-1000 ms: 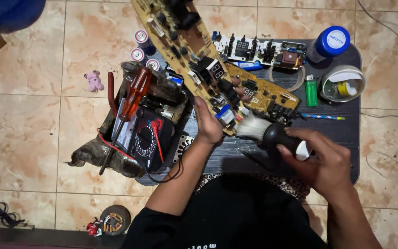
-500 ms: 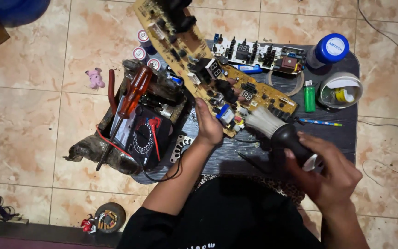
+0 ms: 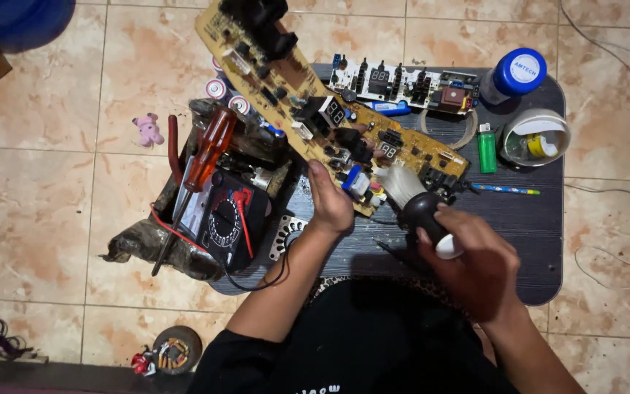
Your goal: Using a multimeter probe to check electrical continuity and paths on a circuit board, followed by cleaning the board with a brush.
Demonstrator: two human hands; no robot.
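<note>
My left hand is clamped on the lower edge of the long yellow circuit board, thumb on top, fingers under, holding it tilted up off the low dark table so it runs diagonally from upper left down to the right. My right hand is closed round the black handle of a brush; white bristles touch the board's lower right end, just beside a cluster of black parts. Board is in the air over the table's left half, its far end reaching past the table edge over the tiled floor. Behind it on the table lies a second, white circuit board, flat. Right of that stands a blue-capped white bottle, then a green lighter, a white roll of tape with something yellow inside, and a thin blue pen lying flat. Left of my left hand a black multimeter with red leads sits in an open tool bag, an orange-handled screwdriver lying across it. A small pink toy lies on the floor well apart to the left. A solder spool sits on the floor near my left elbow.
</note>
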